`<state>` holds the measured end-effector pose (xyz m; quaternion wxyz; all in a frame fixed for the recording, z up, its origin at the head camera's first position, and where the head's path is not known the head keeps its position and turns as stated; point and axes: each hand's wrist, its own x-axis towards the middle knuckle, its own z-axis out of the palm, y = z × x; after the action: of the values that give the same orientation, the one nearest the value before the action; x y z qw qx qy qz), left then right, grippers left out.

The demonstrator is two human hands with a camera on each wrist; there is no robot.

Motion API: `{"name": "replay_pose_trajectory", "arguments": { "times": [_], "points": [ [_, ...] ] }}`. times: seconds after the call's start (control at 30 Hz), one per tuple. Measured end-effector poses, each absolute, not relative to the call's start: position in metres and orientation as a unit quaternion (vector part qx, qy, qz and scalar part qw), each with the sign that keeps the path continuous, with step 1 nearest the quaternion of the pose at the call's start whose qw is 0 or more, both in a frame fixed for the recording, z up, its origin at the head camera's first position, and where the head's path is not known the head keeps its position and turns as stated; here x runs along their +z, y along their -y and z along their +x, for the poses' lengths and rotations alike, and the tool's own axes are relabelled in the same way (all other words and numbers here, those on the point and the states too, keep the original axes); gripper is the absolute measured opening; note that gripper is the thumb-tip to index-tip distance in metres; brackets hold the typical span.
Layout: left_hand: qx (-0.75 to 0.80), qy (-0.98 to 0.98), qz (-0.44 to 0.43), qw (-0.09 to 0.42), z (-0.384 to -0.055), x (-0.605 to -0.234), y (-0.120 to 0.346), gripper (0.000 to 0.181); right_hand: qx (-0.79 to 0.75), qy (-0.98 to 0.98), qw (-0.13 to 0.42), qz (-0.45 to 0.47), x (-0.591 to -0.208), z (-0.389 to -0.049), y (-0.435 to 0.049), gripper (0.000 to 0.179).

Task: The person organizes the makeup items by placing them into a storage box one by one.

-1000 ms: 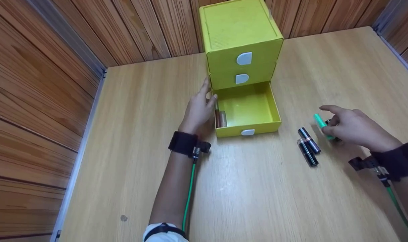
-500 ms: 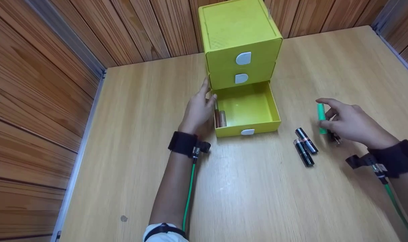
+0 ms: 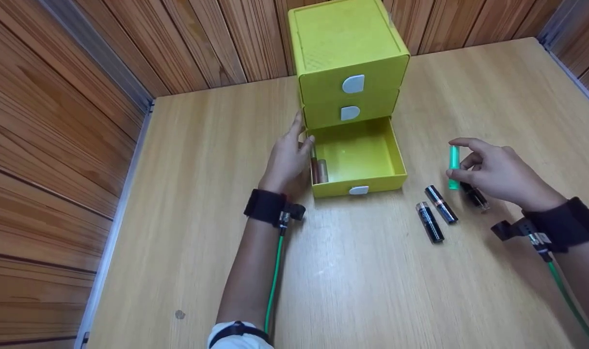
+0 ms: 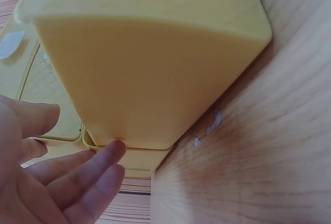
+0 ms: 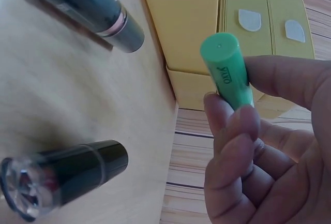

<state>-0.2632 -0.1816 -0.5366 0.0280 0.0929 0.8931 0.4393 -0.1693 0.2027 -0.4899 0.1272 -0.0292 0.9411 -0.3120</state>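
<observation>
My right hand [image 3: 502, 172] pinches a green lipstick tube [image 3: 454, 165] between thumb and fingers, above the table on the right. Close up in the right wrist view, the green lipstick tube [image 5: 227, 74] shows dark lettering. Below that hand lies a black lipstick [image 3: 474, 196] with a clear end. Two more black lipsticks, one nearer [image 3: 430, 223] and one farther [image 3: 441, 204], lie side by side to its left. My left hand [image 3: 287, 157] is at the left side of the pulled-out bottom drawer [image 3: 359, 155], fingers extended along the yellow cabinet [image 4: 139, 79].
Brown tubes [image 3: 322, 171] stand or lie along the drawer's left wall; which, I cannot tell. The cabinet's two upper drawers, with white handles [image 3: 353, 84], are closed. Wood-panelled walls [image 3: 178, 43] border the table [image 3: 202, 194] at the back and left.
My right hand has lifted the green lipstick tube and shifted slightly left, turning it more upright. The two black lipsticks beside it have moved a little apart. The left hand has stayed put.
</observation>
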Motion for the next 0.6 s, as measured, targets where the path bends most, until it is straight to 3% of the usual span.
{"name": "replay_pose_trajectory", "arguments": {
  "times": [0.6],
  "points": [
    [0.435,-0.895,0.096,0.019,-0.264,-0.537,0.181,0.072,-0.331,-0.936,0.099,-0.072,-0.483,-0.183,-0.164,0.070]
  ]
}}
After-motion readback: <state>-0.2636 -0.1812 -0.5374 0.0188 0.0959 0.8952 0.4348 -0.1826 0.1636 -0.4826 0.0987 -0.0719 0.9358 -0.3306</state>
